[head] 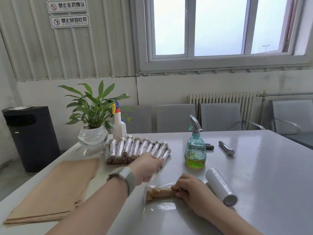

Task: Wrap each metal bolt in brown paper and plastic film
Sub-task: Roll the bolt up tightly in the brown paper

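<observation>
A bolt wrapped in brown paper [160, 192] lies on a sheet of clear plastic film [160, 206] near the table's front. My right hand [189, 189] grips its right end. My left hand [149, 167], blurred, is at the film's far edge and seems to hold it, just in front of a pile of several finished wrapped bolts [135, 149]. The film roll [221, 186] lies to the right of my right hand. A bare metal bolt [226, 148] lies farther back right. Another bolt [209, 146] shows partly behind the spray bottle.
A stack of brown paper sheets [55, 190] covers the table's left front. A teal spray bottle with green liquid [195, 146] stands mid-table. A white spray bottle [119, 124] and a potted plant in a glass bowl [93, 131] stand at the back left. Grey chairs [220, 117] line the far side.
</observation>
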